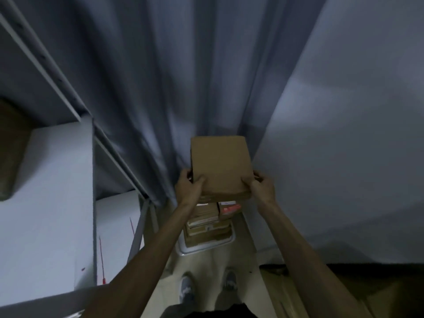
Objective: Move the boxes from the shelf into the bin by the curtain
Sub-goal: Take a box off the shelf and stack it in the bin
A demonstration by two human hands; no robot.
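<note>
I hold a flat brown cardboard box (220, 165) out in front of me with both hands. My left hand (189, 187) grips its near left corner and my right hand (260, 184) grips its near right corner. The box hangs above a pale bin (207, 245) on the floor at the foot of the grey curtain (172, 88). Several cardboard boxes (206, 222) lie stacked inside the bin, one with a red label (230, 208). The far part of the bin is hidden behind the held box.
A white metal shelf unit (46, 191) stands on my left, with a brown box (11, 148) on one of its boards. A plain wall (344, 134) rises on the right. More cardboard (344, 292) lies at the lower right. My shoes (207, 286) stand on the pale floor.
</note>
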